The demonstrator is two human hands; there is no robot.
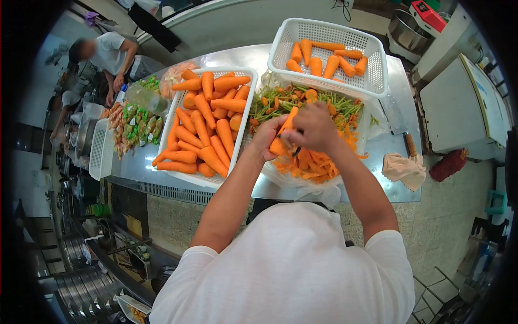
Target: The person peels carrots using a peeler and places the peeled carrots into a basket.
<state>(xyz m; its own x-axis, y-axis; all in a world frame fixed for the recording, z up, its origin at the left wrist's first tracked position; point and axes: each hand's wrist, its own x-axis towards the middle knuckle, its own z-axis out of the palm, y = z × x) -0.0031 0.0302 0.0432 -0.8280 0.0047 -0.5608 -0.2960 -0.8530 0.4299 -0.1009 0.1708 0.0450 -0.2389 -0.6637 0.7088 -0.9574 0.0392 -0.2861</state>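
A carrot (278, 146) is gripped in my left hand (265, 138), tilted over a heap of peelings. My right hand (317, 128) is closed against the carrot's side around a peeler (295, 152); only a small dark part of that tool shows. Orange carrot peelings (319, 170) lie beneath both hands on clear plastic (330, 194). Just beyond them are green carrot tops with cut ends (346, 110). To the left, a white basket (252, 86) is heaped with carrots. At the back, another white perforated basket (382, 70) holds several carrots.
A knife (396, 116) and a beige cloth (404, 170) lie at the metal table's (377, 186) right end. Green and tan packets (141, 123) cover its left end near a bottle (145, 100). A person in a white shirt (110, 51) stands at the far left.
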